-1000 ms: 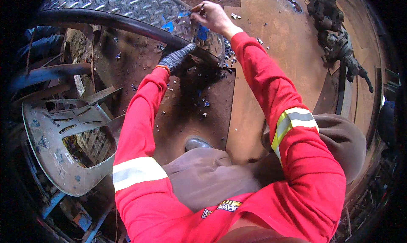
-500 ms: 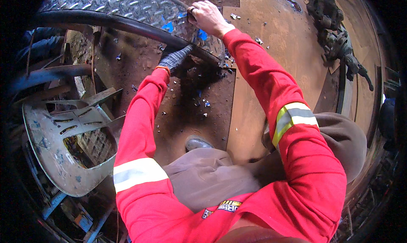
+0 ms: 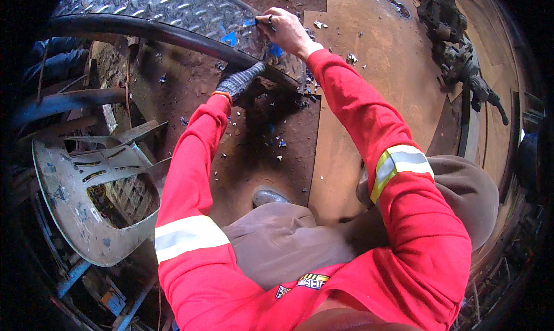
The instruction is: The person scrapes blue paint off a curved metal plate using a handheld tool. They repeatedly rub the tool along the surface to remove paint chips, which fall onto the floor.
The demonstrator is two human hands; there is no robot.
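A metal tread plate (image 3: 156, 10) with a raised diamond pattern and a dark tube (image 3: 167, 35) along its near edge stands at the upper left. Blue patches (image 3: 229, 39) mark its right end. My left hand (image 3: 238, 81), in a grey knitted glove, holds the tube from below near that end; its fingertips are partly hidden. Bare, with a dark ring on one finger, my right hand (image 3: 288, 34) is at the plate's right corner. Its fingers are bent and pinched together against the surface; whatever is between them is too small to make out.
A worn plastic chair (image 3: 86, 210) lies at the left among blue metal bars (image 3: 75, 106). Greasy machine parts (image 3: 456, 54) lie at the right on brown sheets (image 3: 375, 71). Small blue and white scraps (image 3: 281, 143) litter the dirt floor. My shoe (image 3: 270, 197) is below.
My right hand has shifted slightly right and toward me along the plate's corner, its fingers now stretched more to the left. My left hand stays at the tube, with barely any movement.
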